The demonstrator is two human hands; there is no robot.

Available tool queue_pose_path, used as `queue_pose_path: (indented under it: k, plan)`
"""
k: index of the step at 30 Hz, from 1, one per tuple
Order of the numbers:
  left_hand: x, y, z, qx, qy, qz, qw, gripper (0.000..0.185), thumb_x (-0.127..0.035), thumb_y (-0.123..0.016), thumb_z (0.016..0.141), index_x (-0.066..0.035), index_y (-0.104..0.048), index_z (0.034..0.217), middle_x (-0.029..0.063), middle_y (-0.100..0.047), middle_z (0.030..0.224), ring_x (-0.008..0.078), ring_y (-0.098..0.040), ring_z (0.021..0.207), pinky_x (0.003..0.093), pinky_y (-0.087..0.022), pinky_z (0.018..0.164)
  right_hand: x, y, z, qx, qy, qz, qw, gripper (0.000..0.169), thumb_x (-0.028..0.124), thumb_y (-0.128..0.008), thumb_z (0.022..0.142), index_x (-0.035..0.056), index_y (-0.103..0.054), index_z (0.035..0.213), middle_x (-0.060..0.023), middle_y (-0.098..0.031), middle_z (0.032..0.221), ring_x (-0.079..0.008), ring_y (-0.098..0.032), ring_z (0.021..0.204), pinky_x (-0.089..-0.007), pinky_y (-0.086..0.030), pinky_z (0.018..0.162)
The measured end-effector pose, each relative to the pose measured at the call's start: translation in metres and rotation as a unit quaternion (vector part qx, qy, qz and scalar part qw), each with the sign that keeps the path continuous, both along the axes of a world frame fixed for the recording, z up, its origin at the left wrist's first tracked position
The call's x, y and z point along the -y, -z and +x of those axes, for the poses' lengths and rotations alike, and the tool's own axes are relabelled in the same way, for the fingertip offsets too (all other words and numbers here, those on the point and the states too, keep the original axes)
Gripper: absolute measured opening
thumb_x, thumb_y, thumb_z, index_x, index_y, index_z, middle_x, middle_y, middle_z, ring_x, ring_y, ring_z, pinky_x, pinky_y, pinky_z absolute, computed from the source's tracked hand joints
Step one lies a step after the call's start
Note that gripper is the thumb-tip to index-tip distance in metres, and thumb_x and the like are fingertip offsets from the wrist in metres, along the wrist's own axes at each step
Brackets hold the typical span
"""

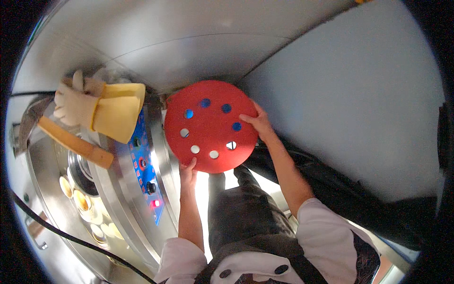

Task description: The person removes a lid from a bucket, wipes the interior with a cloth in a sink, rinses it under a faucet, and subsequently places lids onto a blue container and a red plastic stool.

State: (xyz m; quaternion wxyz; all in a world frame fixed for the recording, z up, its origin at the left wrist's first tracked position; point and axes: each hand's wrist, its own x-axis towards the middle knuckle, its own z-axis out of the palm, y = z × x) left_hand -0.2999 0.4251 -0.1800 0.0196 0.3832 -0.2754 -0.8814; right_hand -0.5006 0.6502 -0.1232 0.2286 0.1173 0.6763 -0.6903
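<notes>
A round red disc [212,127] with a ring of several round holes is held up before me. My left hand [188,174] grips its lower left edge, thumb on the face. At its right edge, my right hand [258,120] holds it the same way. Through some holes blue shows, through others a bright white surface. To the left of the disc, a blue control panel [146,170] with knobs and a lit red lamp runs along a steel machine.
Work gloves with yellow cuffs [118,110] lie at the upper left, beside a wooden handle [76,142]. Round pale items [82,201] sit in the steel machine. A black cable [71,238] crosses the lower left. A grey panel [347,106] stands at right.
</notes>
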Motion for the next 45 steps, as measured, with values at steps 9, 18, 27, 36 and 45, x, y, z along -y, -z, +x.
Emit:
queue_pose_path:
  k: [9, 18, 27, 36, 45]
  plan:
    - [-0.021, -0.004, -0.05, 0.052, 0.006, -0.056, 0.997, 0.063, -0.001, -0.069, 0.068, -0.01, -0.031, 0.117, 0.009, -0.052, 0.111, 0.0215, -0.052, 0.101, 0.0368, -0.046, 0.081, 0.002, 0.027, -0.065, 0.029, 0.018, 0.121, 0.992, 0.06, 0.024, -0.068, 0.072, 0.0007, -0.043, 0.122, -0.0117, -0.052, 0.114, -0.0225, -0.049, 0.103, -0.0345, -0.039, 0.088]
    - [-0.042, 0.024, -0.051, 0.019, -0.022, -0.154, 0.988, 0.057, -0.001, -0.069, 0.066, -0.006, -0.037, 0.112, 0.0108, -0.054, 0.108, 0.0204, -0.053, 0.097, 0.0347, -0.042, 0.085, -0.003, 0.025, -0.073, 0.121, -0.041, 0.126, 0.984, 0.068, 0.028, -0.062, 0.077, 0.0034, -0.029, 0.132, -0.0121, -0.035, 0.132, -0.0281, -0.035, 0.119, -0.038, -0.028, 0.099]
    - [-0.052, 0.066, -0.035, 0.131, -0.005, -0.292, 0.947, 0.054, -0.008, -0.066, 0.062, -0.003, -0.04, 0.109, 0.0169, -0.054, 0.103, 0.032, -0.052, 0.099, 0.038, -0.042, 0.083, 0.007, 0.051, -0.054, 0.149, -0.112, 0.145, 0.972, 0.068, 0.023, -0.06, 0.08, 0.0065, -0.023, 0.135, -0.0121, -0.026, 0.137, -0.0284, -0.027, 0.123, -0.0406, -0.021, 0.103]
    - [-0.064, 0.112, -0.039, 0.206, 0.088, -0.367, 0.903, 0.059, -0.01, -0.064, 0.067, -0.002, -0.029, 0.113, 0.0252, -0.055, 0.094, 0.0434, -0.053, 0.088, 0.0471, -0.044, 0.074, -0.013, 0.105, -0.066, 0.155, -0.169, 0.227, 0.947, 0.065, 0.011, -0.058, 0.081, 0.006, -0.022, 0.134, -0.0118, -0.026, 0.137, -0.0284, -0.028, 0.124, -0.0395, -0.024, 0.102]
    - [-0.066, 0.113, -0.047, 0.24, 0.258, -0.352, 0.867, 0.054, -0.015, -0.058, 0.075, -0.001, -0.025, 0.115, 0.021, -0.059, 0.09, 0.0372, -0.057, 0.087, 0.0472, -0.044, 0.071, -0.06, 0.171, -0.066, 0.013, -0.137, 0.348, 0.927, 0.058, 0.012, -0.055, 0.08, 0.0057, -0.028, 0.132, -0.0166, -0.033, 0.132, -0.0336, -0.035, 0.119, -0.0475, -0.032, 0.096]
